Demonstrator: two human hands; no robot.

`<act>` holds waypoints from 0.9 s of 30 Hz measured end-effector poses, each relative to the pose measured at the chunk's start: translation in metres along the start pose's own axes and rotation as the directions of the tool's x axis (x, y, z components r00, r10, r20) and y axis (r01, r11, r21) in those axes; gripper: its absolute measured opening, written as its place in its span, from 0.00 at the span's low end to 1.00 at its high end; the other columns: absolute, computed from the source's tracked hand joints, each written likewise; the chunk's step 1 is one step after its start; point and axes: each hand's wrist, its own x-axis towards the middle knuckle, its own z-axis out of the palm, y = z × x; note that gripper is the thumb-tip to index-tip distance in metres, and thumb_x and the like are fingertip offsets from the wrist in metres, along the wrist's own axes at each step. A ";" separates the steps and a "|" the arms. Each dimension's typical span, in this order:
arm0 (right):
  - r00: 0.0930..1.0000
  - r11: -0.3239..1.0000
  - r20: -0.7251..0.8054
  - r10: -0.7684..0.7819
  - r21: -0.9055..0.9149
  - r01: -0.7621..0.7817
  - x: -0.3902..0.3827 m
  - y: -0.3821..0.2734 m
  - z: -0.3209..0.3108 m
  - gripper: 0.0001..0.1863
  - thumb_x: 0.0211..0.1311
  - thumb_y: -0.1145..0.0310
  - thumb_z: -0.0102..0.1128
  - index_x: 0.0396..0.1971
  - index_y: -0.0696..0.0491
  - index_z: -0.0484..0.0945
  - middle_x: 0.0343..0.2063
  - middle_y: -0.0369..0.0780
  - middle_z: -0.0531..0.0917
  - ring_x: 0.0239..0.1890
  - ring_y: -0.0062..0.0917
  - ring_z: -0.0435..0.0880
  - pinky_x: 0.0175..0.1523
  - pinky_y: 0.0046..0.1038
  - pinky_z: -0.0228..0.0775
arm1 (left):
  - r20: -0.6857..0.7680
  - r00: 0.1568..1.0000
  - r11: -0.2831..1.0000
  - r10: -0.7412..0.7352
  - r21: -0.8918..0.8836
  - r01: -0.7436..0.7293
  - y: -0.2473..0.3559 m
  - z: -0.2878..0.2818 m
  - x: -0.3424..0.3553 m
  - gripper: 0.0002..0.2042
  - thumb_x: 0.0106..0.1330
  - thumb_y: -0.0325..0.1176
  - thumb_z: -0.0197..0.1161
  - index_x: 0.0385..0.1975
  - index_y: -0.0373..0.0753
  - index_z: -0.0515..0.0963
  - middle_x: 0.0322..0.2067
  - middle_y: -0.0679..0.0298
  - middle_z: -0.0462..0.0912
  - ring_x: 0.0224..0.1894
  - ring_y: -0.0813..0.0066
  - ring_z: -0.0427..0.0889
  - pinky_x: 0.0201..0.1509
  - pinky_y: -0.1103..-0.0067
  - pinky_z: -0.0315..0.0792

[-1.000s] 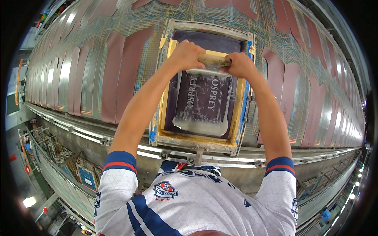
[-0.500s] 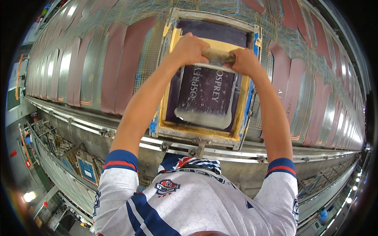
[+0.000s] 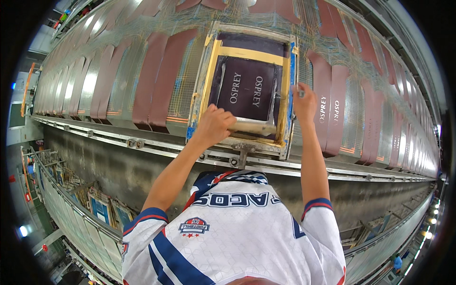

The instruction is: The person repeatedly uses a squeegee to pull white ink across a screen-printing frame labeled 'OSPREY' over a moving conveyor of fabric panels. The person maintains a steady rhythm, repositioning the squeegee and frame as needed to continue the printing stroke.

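Note:
A screen printing frame (image 3: 192, 109) with yellow and blue tape along its edges lies on the long table in front of me. Its dark mesh (image 3: 251, 90) shows two lines of pale lettering. At the near end of the mesh rests a squeegee (image 3: 256, 127) with a pale wooden grip. My left hand (image 3: 216, 126) is closed around the squeegee's left end. On the frame's right side, my right hand (image 3: 305, 102) has its fingers curled at the outer edge. What exactly those fingers clasp is partly hidden.
Maroon strips (image 3: 159, 80) lie in rows along the table on both sides; some to the right (image 3: 336, 107) carry pale lettering. A metal rail (image 3: 175, 152) follows the near table edge. Below left, a rack (image 3: 102, 204) holds several flat frames.
The squeegee has come from the far part of the mesh to its near end. My right hand has let go of it and moved to the frame's right edge.

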 end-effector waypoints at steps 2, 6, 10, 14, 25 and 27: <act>0.978 0.974 -0.086 0.192 -0.105 -0.201 0.008 0.036 0.011 0.18 0.68 0.54 0.63 0.41 0.55 0.84 0.36 0.47 0.88 0.40 0.46 0.85 0.48 0.45 0.75 | 0.077 0.997 0.999 0.001 -0.048 0.003 0.008 0.002 -0.008 0.16 0.40 0.34 0.77 0.33 0.46 0.83 0.32 0.70 0.86 0.39 0.71 0.82 0.48 0.70 0.67; 0.865 0.877 0.155 0.478 -0.025 -0.480 0.020 0.046 0.015 0.19 0.71 0.53 0.59 0.38 0.56 0.83 0.33 0.49 0.87 0.36 0.47 0.85 0.45 0.46 0.74 | 0.090 0.996 0.998 -0.020 -0.061 0.026 0.006 0.013 -0.005 0.14 0.47 0.40 0.77 0.32 0.47 0.82 0.29 0.69 0.83 0.37 0.69 0.81 0.50 0.68 0.66; 0.901 0.903 0.108 0.420 0.044 -0.427 0.021 0.054 0.008 0.20 0.72 0.53 0.58 0.36 0.58 0.82 0.28 0.49 0.85 0.32 0.45 0.84 0.40 0.44 0.74 | 0.168 0.985 0.999 -0.042 0.016 0.040 -0.029 0.009 0.055 0.15 0.50 0.48 0.76 0.31 0.47 0.82 0.28 0.67 0.82 0.37 0.67 0.82 0.51 0.68 0.66; 0.855 0.851 0.122 0.504 0.099 -0.516 0.037 0.030 -0.018 0.19 0.70 0.54 0.60 0.35 0.58 0.83 0.26 0.49 0.85 0.29 0.44 0.85 0.38 0.43 0.74 | 0.013 0.999 0.995 0.029 0.096 -0.030 -0.088 -0.004 0.153 0.15 0.49 0.45 0.76 0.31 0.46 0.83 0.28 0.65 0.83 0.38 0.62 0.83 0.51 0.65 0.68; 0.913 0.911 0.095 0.398 0.081 -0.405 0.041 0.028 -0.005 0.17 0.66 0.56 0.65 0.36 0.58 0.85 0.30 0.51 0.86 0.34 0.46 0.86 0.43 0.41 0.75 | -0.164 0.986 0.993 0.004 0.119 0.015 -0.075 0.026 0.083 0.14 0.45 0.31 0.70 0.35 0.45 0.85 0.32 0.66 0.86 0.35 0.62 0.83 0.44 0.68 0.72; 0.940 0.937 0.047 0.339 0.072 -0.342 0.026 0.025 -0.006 0.17 0.66 0.57 0.65 0.37 0.58 0.85 0.32 0.51 0.87 0.35 0.44 0.87 0.44 0.41 0.75 | -0.315 0.949 0.994 0.031 0.110 0.004 -0.028 0.047 0.000 0.13 0.44 0.30 0.68 0.33 0.45 0.84 0.31 0.68 0.84 0.34 0.65 0.81 0.46 0.69 0.73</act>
